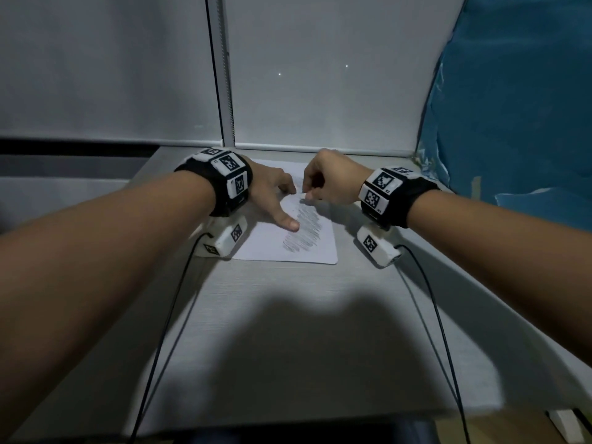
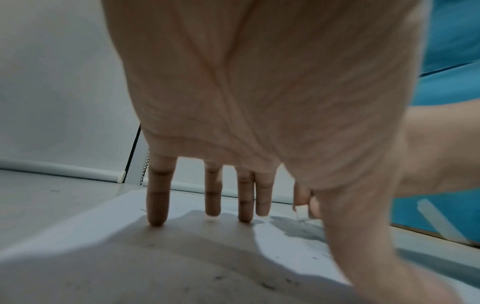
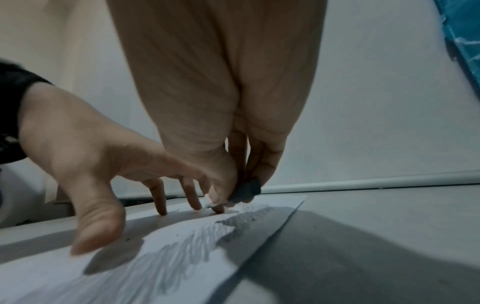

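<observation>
A white sheet of paper [image 1: 275, 248] lies on the grey table [image 1: 288, 315], with a grey pencil scribble [image 1: 304, 233] down its middle. My left hand [image 1: 282, 203] presses flat on the sheet's left part, its straight fingers [image 2: 158, 201] spread and the thumb beside the scribble. My right hand [image 1: 312, 192] pinches a small eraser [image 3: 246, 190] between thumb and fingers, with its tip on the paper at the scribble's far end. In the left wrist view the eraser [image 2: 301, 211] shows pale next to my left palm. The paper [image 3: 182, 257] fills the foreground of the right wrist view.
A pale roller blind [image 1: 320, 75] with a bead chain [image 1: 226, 75] closes off the back of the table. Blue sheeting [image 1: 512, 107] stands at the right. Two black cables [image 1: 166, 331] run from my wrist units toward the table's front edge [image 1: 288, 421].
</observation>
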`<state>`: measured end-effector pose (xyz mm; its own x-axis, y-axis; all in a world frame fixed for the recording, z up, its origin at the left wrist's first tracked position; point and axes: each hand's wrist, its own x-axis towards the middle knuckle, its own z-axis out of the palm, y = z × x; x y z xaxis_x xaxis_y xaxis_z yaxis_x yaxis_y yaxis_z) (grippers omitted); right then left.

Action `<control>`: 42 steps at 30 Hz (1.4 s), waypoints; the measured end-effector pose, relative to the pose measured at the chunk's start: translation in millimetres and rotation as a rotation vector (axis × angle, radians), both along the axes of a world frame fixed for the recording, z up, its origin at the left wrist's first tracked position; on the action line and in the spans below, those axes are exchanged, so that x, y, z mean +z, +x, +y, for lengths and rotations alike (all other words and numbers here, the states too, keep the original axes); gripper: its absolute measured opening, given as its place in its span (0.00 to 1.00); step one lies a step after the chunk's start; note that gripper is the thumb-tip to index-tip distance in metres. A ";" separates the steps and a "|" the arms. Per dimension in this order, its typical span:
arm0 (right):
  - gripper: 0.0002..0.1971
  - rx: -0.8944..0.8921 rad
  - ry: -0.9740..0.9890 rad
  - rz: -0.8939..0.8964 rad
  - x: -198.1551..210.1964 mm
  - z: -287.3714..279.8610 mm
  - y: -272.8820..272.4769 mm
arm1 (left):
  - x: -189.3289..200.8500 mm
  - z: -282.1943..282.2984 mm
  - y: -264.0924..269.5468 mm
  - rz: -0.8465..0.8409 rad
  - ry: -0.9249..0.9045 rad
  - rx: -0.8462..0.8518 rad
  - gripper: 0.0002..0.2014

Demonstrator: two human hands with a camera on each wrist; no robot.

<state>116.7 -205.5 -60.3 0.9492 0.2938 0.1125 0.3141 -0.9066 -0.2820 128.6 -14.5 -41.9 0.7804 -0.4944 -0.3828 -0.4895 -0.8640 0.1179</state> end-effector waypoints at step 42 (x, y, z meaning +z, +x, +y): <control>0.03 0.138 -0.066 0.062 -4.6 8.3 14.3 | 1.6 -26.5 13.9 -0.010 0.166 0.112 0.60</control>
<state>131.1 -197.3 -64.8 0.9040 0.4264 0.0311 0.4204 -0.8734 -0.2461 142.5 -41.0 -40.3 0.8314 -0.3350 -0.4434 -0.3897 -0.9203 -0.0353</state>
